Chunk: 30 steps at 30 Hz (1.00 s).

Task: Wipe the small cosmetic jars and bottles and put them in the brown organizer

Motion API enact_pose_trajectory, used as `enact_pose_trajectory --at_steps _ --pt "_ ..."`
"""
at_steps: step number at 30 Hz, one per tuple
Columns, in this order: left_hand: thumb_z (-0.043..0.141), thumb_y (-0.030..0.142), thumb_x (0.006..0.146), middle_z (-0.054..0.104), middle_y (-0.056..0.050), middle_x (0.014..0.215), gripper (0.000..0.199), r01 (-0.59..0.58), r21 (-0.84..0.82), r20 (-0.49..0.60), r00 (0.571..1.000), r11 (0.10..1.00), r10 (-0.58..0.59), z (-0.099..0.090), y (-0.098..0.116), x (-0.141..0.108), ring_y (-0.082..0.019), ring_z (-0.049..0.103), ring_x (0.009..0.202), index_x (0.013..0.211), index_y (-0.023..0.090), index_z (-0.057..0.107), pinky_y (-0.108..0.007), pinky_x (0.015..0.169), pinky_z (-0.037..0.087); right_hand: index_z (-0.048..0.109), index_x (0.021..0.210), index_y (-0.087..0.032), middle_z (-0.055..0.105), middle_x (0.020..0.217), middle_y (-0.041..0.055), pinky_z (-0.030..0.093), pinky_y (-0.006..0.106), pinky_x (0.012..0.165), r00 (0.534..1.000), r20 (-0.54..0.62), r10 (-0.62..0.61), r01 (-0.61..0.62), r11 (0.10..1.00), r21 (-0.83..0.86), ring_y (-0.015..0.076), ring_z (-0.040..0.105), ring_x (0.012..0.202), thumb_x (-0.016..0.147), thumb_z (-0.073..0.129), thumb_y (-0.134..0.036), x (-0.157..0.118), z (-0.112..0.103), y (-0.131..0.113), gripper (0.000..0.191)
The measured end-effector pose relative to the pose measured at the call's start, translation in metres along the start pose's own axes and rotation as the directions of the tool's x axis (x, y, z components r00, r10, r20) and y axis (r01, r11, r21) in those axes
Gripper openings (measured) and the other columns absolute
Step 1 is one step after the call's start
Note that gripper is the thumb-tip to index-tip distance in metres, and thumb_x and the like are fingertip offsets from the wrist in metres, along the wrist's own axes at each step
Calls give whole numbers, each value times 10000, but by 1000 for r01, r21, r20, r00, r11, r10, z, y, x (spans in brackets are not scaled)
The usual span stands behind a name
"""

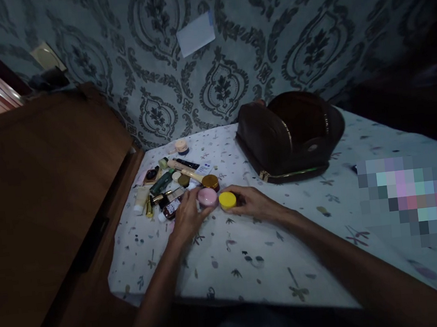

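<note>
My left hand (pixel 188 214) curls round the left side of a small round jar with a pink lid (pixel 208 198). From the right, the fingers and thumb of my right hand (pixel 251 201) close on a small jar with a yellow lid (pixel 227 200). The two jars stand side by side, low over or on the patterned cloth; I cannot tell if they rest on it. Just behind them is a jar with an amber lid (pixel 210 182). A dark bottle with a white label (pixel 171 208) lies to the left, partly behind my left hand.
Cosmetics crowd the table's left part: a green tube (pixel 161 183), a cream tube (pixel 141 199), a small jar (pixel 181 146). An unzipped brown bag (pixel 290 138) stands at the back right. A wooden panel (pixel 48 176) borders the left; papered wall (pixel 211 91) rises behind.
</note>
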<state>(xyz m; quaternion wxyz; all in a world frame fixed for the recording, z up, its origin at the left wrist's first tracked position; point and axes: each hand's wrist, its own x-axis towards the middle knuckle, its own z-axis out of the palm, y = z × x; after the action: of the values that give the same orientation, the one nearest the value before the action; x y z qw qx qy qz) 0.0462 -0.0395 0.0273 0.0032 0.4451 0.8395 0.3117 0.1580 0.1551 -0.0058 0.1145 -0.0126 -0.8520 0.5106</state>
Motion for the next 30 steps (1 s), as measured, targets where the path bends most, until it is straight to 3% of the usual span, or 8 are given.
enact_pose_trajectory --at_steps 4,7,9,12,14,22,30 --pt "625 307 874 593 -60 1041 222 -47 -110 -147 989 993 31 -2 18 -3 -229 577 1029 1062 219 547 -352 905 469 611 1169 -165 678 1038 51 492 311 779 1000 16 10 -11 1000 24 207 619 899 730 684 -340 0 0 1 478" --pt "558 286 916 573 -87 1092 207 -148 -141 -186 975 979 121 8 31 -4 -229 561 1078 1106 209 529 -369 948 465 644 1059 -148 670 974 53 487 299 748 1000 20 -5 3 998 67 196 611 846 725 695 -375 1 2 3 407" --pt "507 267 942 549 -114 1173 257 -267 -117 -128 959 956 252 19 36 -3 -229 536 1148 1190 202 496 -382 991 457 656 960 -144 654 921 51 480 290 717 999 7 -34 33 996 77 186 597 801 700 710 -361 2 4 6 343" --pt "418 229 973 546 -144 1244 300 -464 39 4 886 885 464 37 36 -3 -250 525 1182 1264 168 454 -434 1013 451 653 859 -150 626 844 41 472 288 703 997 -9 -80 81 994 78 183 580 770 658 723 -317 5 6 12 271" --pt "387 206 979 564 -150 1239 299 -527 161 45 848 834 527 44 33 -2 -259 534 1160 1261 138 457 -453 999 456 650 809 -156 611 823 40 468 287 695 995 -14 -103 104 992 77 184 570 766 648 723 -310 6 6 16 235" --pt "455 268 961 601 -105 1077 211 -362 430 27 921 827 389 43 35 -2 -258 543 1000 1116 153 538 -439 855 495 636 836 -151 605 814 18 446 256 638 1000 14 -23 22 996 87 145 543 696 628 728 -282 5 7 16 262" --pt "377 253 981 577 -100 947 173 -317 347 -13 939 883 342 44 38 6 -245 526 908 955 156 519 -416 811 507 606 815 -161 534 697 -33 370 228 567 1000 10 1 -2 999 41 119 452 637 579 679 -163 4 14 11 248"
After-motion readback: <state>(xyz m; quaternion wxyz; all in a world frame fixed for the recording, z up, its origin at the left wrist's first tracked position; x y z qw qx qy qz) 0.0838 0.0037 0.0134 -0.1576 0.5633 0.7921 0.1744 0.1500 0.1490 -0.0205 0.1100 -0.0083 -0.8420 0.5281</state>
